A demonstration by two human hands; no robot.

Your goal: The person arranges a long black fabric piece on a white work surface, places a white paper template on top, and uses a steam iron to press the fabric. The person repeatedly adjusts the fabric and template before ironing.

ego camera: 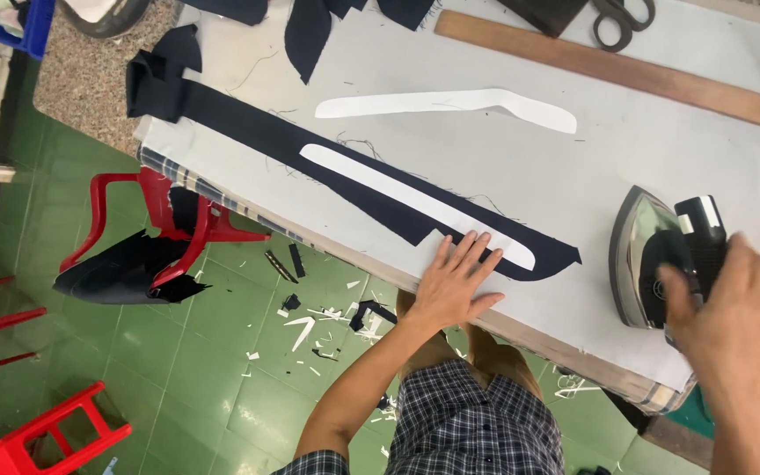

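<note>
On a white-covered bench [661, 149], a long dark fabric strip [248, 132] carries a white paper pattern [415, 204]. The left hand [455, 281] presses flat, fingers spread, on its near right end; the right hand [732, 321] grips an iron's [648, 255] black handle, right.

Navy fabric strip [248, 132], white pattern pc [415, 200], red stool [156, 224], green floor [222, 352].

Desk [661, 149] mid-section is open between the white pattern piece [450, 105] and iron [648, 259]. Far edge blocked by wooden ruler [609, 66] and scissors [622, 18]. Near edge taken by dark fabric strip [327, 163]. Red chair [164, 229] just beside the desk's left corner.
</note>
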